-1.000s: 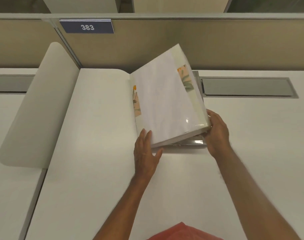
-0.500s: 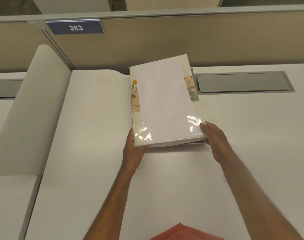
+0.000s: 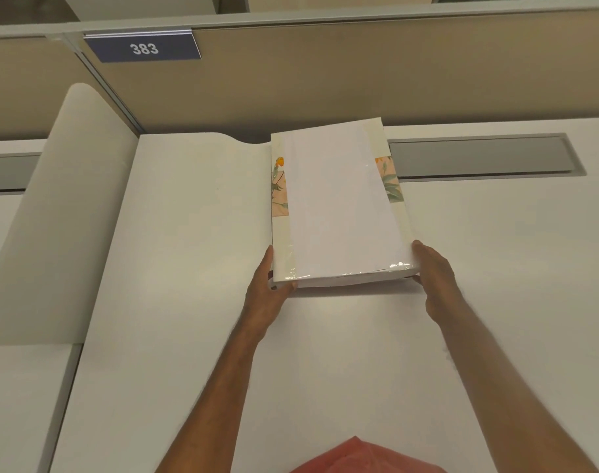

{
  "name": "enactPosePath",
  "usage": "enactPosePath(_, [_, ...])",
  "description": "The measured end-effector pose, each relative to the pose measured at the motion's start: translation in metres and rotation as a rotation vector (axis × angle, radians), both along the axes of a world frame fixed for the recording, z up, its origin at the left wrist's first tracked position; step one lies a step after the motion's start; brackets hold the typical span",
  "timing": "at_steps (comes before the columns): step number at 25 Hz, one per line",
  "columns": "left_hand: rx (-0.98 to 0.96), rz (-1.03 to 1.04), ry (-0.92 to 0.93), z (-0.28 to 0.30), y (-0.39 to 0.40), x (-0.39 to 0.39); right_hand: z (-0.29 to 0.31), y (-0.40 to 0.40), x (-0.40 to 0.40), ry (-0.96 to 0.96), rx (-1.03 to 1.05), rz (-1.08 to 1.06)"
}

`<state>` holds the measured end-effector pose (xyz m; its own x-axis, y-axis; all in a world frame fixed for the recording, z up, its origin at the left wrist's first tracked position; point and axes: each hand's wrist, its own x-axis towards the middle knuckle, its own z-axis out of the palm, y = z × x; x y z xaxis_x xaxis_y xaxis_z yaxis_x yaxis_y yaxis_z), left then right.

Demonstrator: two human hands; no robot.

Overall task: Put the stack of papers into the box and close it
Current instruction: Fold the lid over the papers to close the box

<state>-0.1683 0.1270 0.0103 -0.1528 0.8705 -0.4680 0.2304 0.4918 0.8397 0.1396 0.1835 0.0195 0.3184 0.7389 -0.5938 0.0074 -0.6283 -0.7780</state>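
A flat cream box (image 3: 280, 244) with flower prints on its sides lies on the white desk, past the middle. Its glossy clear lid (image 3: 398, 266) is down over the white stack of papers (image 3: 339, 206), which shows through it. A thin dark gap remains along the near edge. My left hand (image 3: 269, 291) grips the near left corner, fingers wrapped around the edge. My right hand (image 3: 434, 273) holds the near right corner, thumb on top and fingers under the rim.
A beige partition (image 3: 325, 73) with a blue sign reading 383 (image 3: 142, 47) stands right behind the box. A grey cable hatch (image 3: 478, 155) lies flush in the desk (image 3: 189, 268) to the right. A curved white panel (image 3: 59, 206) sits at the left.
The lid, tilted up one second ago, has come down flat over the papers. My left hand shifted from under the lid's edge to the box's near left corner.
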Motion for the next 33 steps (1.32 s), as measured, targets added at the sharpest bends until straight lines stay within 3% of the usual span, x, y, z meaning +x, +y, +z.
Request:
enactPosePath(5, [-0.008, 0.059, -0.073, 0.003, 0.003, 0.001, -0.003, 0.002, 0.002, -0.06, -0.056, 0.057])
enactPosePath(18, [-0.043, 0.06, 0.017, -0.012, 0.005, 0.001, -0.019, 0.006, -0.006, -0.156, -0.088, 0.114])
enactPosePath(22, [-0.013, 0.041, 0.042, -0.014, 0.006, -0.001, -0.026, 0.017, -0.004, -0.403, 0.063, 0.209])
enactPosePath(25, [0.003, 0.03, 0.062, -0.017, 0.006, 0.001, -0.018, 0.046, -0.017, -0.564, 0.173, 0.41])
enactPosePath(28, [0.029, 0.001, 0.077, -0.02, 0.006, 0.001, -0.011, 0.079, -0.032, -0.717, 0.182, 0.588])
enactPosePath(33, [0.059, -0.042, 0.11, -0.021, 0.011, -0.007, -0.014, 0.096, -0.033, -0.847, 0.141, 0.632])
